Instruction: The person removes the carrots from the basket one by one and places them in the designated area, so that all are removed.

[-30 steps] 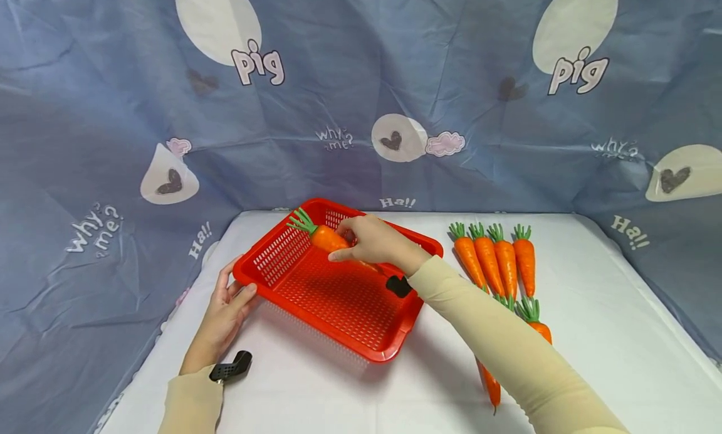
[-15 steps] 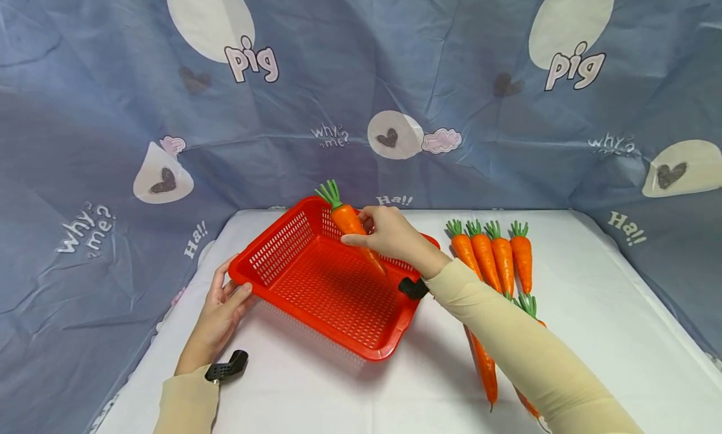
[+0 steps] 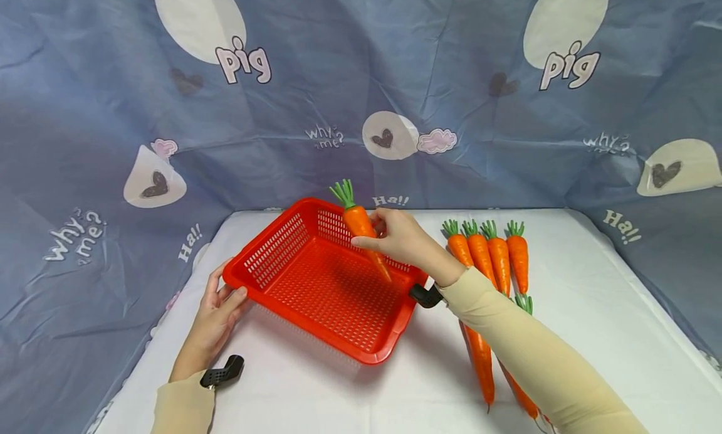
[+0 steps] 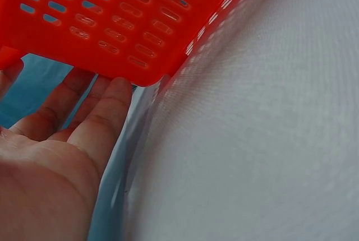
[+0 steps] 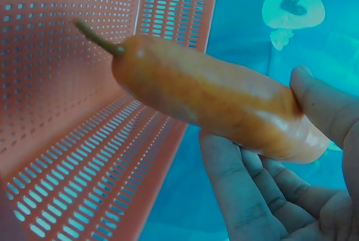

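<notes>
A red plastic basket (image 3: 316, 283) with perforated walls sits tilted in the middle of the head view. My left hand (image 3: 205, 327) grips its left corner, thumb on the rim; in the left wrist view the fingers (image 4: 106, 117) reach under the basket's slotted side (image 4: 140, 28). Over the basket, my right hand (image 3: 406, 239) pinches a carrot (image 3: 358, 222) between thumb and fingers. Its green leafy top points up and to the back, its tip down into the basket. The right wrist view shows the carrot's orange body (image 5: 207, 95) between the thumb (image 5: 325, 101) and fingers.
Several carrots (image 3: 499, 261) lie side by side on the white tablecloth (image 3: 609, 321) to the right, tops toward the back. More carrots (image 3: 481, 365) lie nearer, partly hidden by the right sleeve (image 3: 541, 359). A blue printed cloth (image 3: 316, 76) hangs behind and at the sides.
My right hand has moved right with the carrot, which has turned from lying nearly flat to more upright, leafy top higher. My left hand keeps its hold on the basket's corner.
</notes>
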`<state>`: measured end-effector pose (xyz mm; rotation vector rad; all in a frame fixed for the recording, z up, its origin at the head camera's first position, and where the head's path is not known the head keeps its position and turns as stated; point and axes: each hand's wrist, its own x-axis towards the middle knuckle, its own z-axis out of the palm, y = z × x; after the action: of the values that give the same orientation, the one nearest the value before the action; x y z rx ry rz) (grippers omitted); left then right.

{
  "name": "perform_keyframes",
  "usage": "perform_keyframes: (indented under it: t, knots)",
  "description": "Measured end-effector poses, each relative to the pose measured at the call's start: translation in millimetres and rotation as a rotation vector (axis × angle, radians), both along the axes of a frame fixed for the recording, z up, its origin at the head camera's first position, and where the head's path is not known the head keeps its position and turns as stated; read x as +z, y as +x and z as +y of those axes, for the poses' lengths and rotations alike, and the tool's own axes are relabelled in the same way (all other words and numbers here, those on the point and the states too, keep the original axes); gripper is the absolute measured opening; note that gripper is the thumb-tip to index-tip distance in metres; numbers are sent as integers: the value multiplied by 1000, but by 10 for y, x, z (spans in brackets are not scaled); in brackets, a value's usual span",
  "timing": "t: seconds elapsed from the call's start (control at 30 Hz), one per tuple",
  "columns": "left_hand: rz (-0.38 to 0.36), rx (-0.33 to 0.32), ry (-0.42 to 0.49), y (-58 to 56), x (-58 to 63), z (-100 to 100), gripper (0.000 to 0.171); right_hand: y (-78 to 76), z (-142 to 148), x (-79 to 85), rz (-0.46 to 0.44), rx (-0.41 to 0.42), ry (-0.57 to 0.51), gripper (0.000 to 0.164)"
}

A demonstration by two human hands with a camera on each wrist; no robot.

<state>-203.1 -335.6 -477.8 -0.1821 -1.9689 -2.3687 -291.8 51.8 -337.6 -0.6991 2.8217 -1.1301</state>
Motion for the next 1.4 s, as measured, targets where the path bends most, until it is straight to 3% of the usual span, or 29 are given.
perform_keyframes:
  t: [0.57, 0.87, 1.4]
  knots:
    - [5, -1, -17, -1, -11, -15, 68, 114, 326, -12, 40, -67, -5, 46]
    - [9, -7, -11, 8, -23, -25, 68, 192, 488, -24, -48, -70, -90, 44]
    - [1, -13, -10, -3, -14, -11, 68, 280, 790, -72, -133, -139, -101, 45]
